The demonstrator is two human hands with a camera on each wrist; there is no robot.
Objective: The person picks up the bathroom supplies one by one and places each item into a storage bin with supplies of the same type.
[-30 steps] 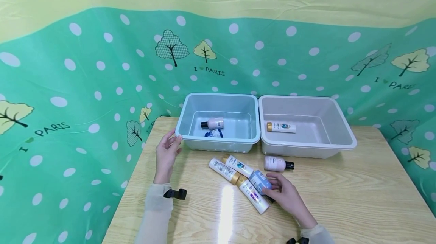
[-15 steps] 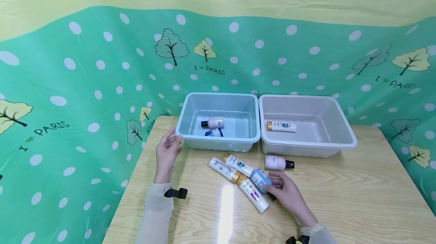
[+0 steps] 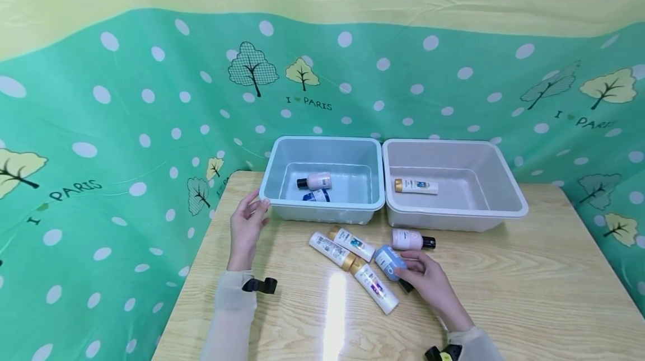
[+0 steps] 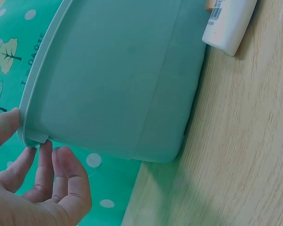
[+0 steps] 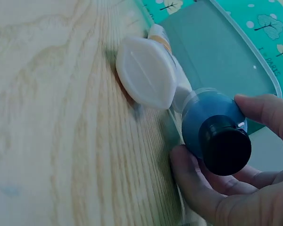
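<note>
Head view: the left hand (image 3: 244, 232) pinched the blue bin (image 3: 327, 214) at its near-left corner, thumb on the rim and fingers underneath, near the left edge of the table (image 3: 282, 305). Before that bin clustered the left white bottle (image 3: 328, 249), middle white bottle (image 3: 354, 244) and right white bottle (image 3: 375, 287). Just right of them, the right hand (image 3: 430, 282) held the blue bottle (image 3: 389, 262), thumb and fingers parted only by its girth; whether it was off the wood I could not tell. It had shifted slightly rightward and toward the table's far edge, baring more black cap (image 5: 226, 146), while the white bottles stayed put; it seemed to be coming out of the cluster. A pink bottle (image 3: 406, 239) lay just beyond the fingertips, before the grey bin (image 3: 443, 222), making that side tight. Farther right, wood ran to the table's right edge, giving sideways room.
</note>
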